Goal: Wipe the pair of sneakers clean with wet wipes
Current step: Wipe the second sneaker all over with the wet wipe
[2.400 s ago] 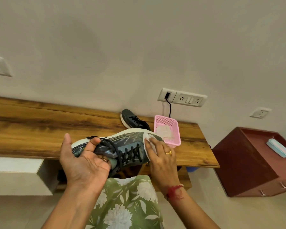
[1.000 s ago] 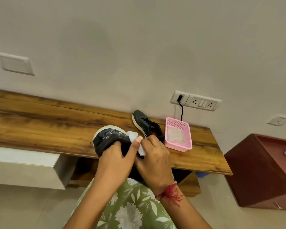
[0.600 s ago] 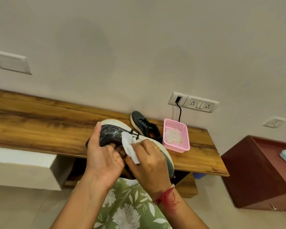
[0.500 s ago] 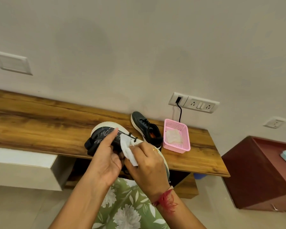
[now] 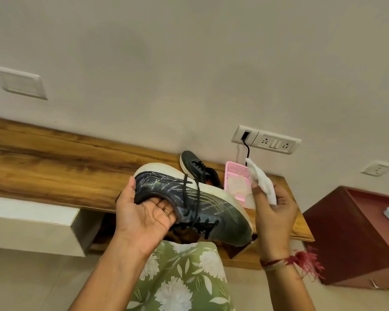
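My left hand (image 5: 145, 215) grips a dark grey sneaker (image 5: 213, 212) by its heel and collar, sole turned up and away, toe pointing right, laces hanging loose. My right hand (image 5: 273, 212) holds a crumpled white wet wipe (image 5: 262, 180), lifted off the shoe and apart from it at the right. The second dark sneaker (image 5: 197, 169) lies on the wooden shelf (image 5: 54, 167) by the wall, partly hidden behind the held shoe.
A pink mesh basket (image 5: 236, 173) with used wipes sits on the shelf behind my right hand. A wall socket (image 5: 265, 142) with a black cable is above it. A dark red cabinet (image 5: 355, 239) stands at the right. My lap in green floral cloth (image 5: 182, 277) is below.
The shoe has been turned so its side and sole face up, toe to the right. My right hand has come off the shoe with the wipe and moved right and up.
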Demonstrator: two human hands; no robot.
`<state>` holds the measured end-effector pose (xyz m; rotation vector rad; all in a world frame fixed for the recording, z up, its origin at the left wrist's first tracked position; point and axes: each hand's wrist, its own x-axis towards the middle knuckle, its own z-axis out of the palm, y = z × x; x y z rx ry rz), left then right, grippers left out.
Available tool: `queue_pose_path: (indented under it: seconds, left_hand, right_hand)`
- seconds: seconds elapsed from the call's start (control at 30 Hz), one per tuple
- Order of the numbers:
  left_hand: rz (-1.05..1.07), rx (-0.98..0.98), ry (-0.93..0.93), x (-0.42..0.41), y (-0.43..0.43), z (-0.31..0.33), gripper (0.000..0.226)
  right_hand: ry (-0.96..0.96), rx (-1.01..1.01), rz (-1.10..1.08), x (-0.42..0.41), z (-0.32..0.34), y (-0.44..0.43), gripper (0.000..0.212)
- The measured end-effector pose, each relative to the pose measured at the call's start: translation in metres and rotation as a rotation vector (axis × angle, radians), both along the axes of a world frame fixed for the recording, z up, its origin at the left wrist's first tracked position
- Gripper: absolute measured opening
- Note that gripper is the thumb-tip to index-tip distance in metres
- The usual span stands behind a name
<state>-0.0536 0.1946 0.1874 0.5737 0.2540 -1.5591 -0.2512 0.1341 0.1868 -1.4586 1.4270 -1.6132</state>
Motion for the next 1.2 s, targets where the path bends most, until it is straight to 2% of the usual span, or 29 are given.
queue_pose_path:
  seconds: [0.07, 0.13, 0.23, 0.3, 0.37, 0.5, 0.6, 0.7, 0.73, 0.8, 0.93, 1.03, 1.13, 1.2]
  left_hand:
    - [0.047, -0.010, 0.016, -0.003, 0.000, 0.001, 0.063]
    - [0.086, -0.019, 0.018, -0.004, 0.000, 0.000, 0.059]
    - [0.119, -0.043, 0.027, -0.006, -0.001, 0.000, 0.056]
    - [0.131, -0.055, 0.036, -0.008, -0.002, 0.000, 0.055]
    - [0.132, -0.069, 0.052, -0.011, -0.003, -0.003, 0.057]
    - [0.143, -0.068, 0.091, -0.011, -0.006, -0.013, 0.063]
    - [0.146, -0.076, 0.079, -0.010, -0.005, -0.019, 0.078]
    - [0.146, -0.112, 0.072, -0.009, -0.004, -0.025, 0.107]
    - [0.153, -0.106, 0.081, -0.009, -0.004, -0.026, 0.104]
    - [0.169, -0.059, 0.094, -0.008, -0.007, -0.027, 0.081]
    - [0.220, -0.020, 0.115, -0.003, -0.012, -0.029, 0.060]
    - [0.256, -0.028, 0.127, 0.004, -0.015, -0.029, 0.058]
    - [0.293, -0.048, 0.146, 0.010, -0.016, -0.029, 0.055]
    - [0.310, -0.054, 0.144, 0.013, -0.016, -0.031, 0.054]
  right_hand:
    - [0.198, -0.078, -0.038, -0.004, -0.008, 0.005, 0.014]
    - [0.307, -0.103, 0.020, 0.004, -0.013, 0.012, 0.018]
    - [0.360, -0.013, 0.186, 0.027, -0.013, 0.017, 0.032]
    - [0.360, 0.069, 0.253, 0.041, -0.011, 0.014, 0.029]
    - [0.430, 0.149, 0.256, 0.054, -0.007, 0.007, 0.018]
    - [0.679, 0.181, 0.205, 0.079, -0.005, 0.000, 0.040]
    - [0.732, 0.193, 0.223, 0.092, -0.007, 0.001, 0.033]
    - [0.610, 0.242, 0.259, 0.096, -0.006, -0.001, 0.014]
    - [0.569, 0.263, 0.277, 0.095, -0.005, -0.002, 0.009]
    - [0.406, 0.326, 0.342, 0.092, -0.005, -0.002, 0.008]
    - [-0.181, 0.488, 0.520, 0.082, 0.000, 0.003, 0.014]
    - [-0.604, 0.594, 0.645, 0.071, 0.007, 0.000, 0.015]
    - [-0.818, 0.621, 0.717, 0.054, 0.009, -0.004, 0.007]
    - [-0.872, 0.584, 0.716, 0.038, 0.009, -0.008, 0.008]
